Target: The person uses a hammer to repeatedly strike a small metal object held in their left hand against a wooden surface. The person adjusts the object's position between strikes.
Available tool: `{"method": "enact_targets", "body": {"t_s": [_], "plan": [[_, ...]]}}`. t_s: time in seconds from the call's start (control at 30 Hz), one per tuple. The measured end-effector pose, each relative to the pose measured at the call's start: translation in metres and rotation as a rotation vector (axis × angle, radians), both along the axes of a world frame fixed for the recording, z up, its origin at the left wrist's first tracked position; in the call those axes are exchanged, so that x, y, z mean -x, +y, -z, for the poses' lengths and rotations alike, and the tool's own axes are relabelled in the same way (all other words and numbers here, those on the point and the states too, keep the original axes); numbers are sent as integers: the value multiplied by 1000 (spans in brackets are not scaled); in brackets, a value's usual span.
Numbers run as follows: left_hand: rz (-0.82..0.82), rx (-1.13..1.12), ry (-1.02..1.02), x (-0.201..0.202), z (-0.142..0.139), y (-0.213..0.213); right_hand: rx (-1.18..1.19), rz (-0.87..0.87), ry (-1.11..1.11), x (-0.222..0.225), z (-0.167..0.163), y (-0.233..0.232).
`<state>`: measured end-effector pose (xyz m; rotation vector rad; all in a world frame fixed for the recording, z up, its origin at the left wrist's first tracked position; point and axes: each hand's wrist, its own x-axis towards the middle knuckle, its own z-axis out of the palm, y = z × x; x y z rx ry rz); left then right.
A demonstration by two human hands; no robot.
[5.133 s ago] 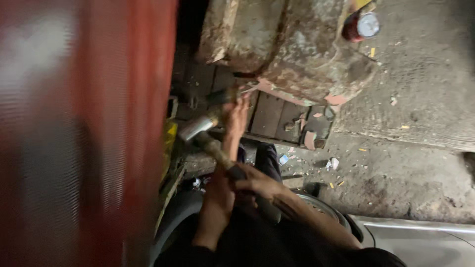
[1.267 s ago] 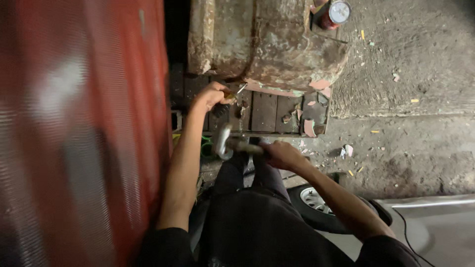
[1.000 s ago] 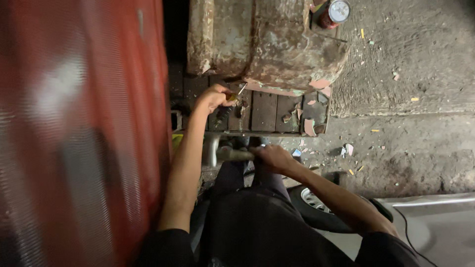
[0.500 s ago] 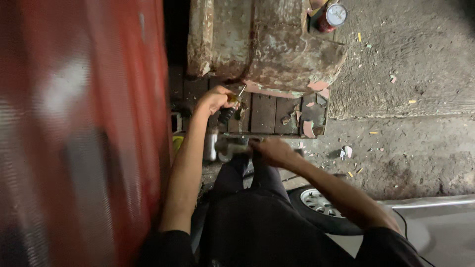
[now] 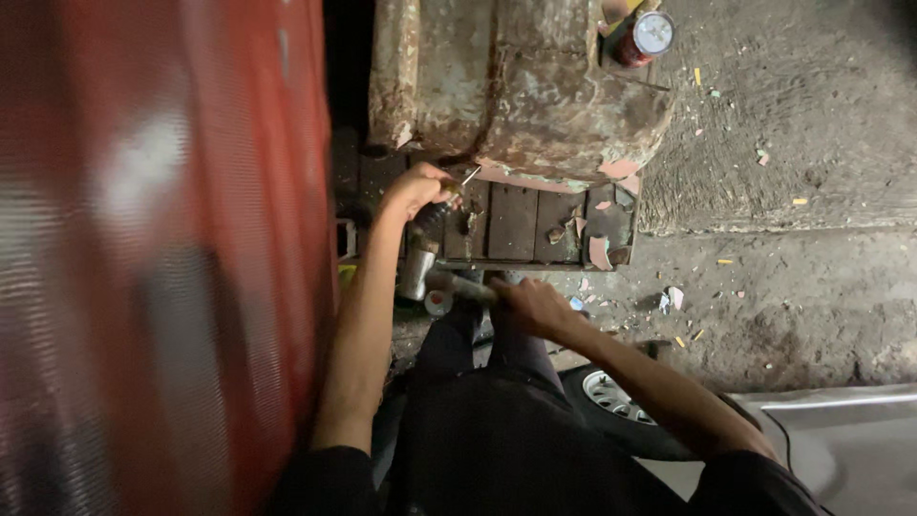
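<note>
The left hand [image 5: 415,191] is closed around a thin chisel [image 5: 457,186], whose bright metal tip sticks out past the fingers and rests against the lower edge of a rusty metal block [image 5: 521,91]. The hand sits just above a dark wooden pallet [image 5: 516,222] on which the block stands. The right hand [image 5: 530,308] is closed around the handle of a hammer [image 5: 420,272]; the steel head hangs just below the left hand, close to the pallet's near edge, apart from the chisel. Both forearms reach forward from dark sleeves, and the person's dark trousers fill the lower middle of the view.

A red can [image 5: 642,38] with a pale lid stands at the block's far right corner. Flakes of paint and rust lie on the pallet's right part and on the gritty floor [image 5: 793,191] beside it. A red, blurred panel [image 5: 162,258] fills the left side. A small wheel [image 5: 611,406] lies under the right forearm, next to a pale sheet [image 5: 850,449] in the lower right corner.
</note>
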<state>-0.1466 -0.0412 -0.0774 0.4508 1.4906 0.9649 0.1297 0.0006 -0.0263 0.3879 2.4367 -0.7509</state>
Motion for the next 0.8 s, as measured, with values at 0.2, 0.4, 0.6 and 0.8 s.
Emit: {"method": "enact_targets", "body": {"t_s": [0.2, 0.4, 0.6, 0.8], "plan": [[-45, -66, -113, -11, 14, 0, 113, -77, 24, -6, 6, -15], [-74, -37, -153, -12, 14, 0, 87, 38, 59, -7, 9, -19], [-44, -41, -118, -14, 18, 1, 122, -28, -1, -13, 18, -15], [-52, 14, -75, -16, 32, 8, 121, 40, 34, -14, 27, -28]]}}
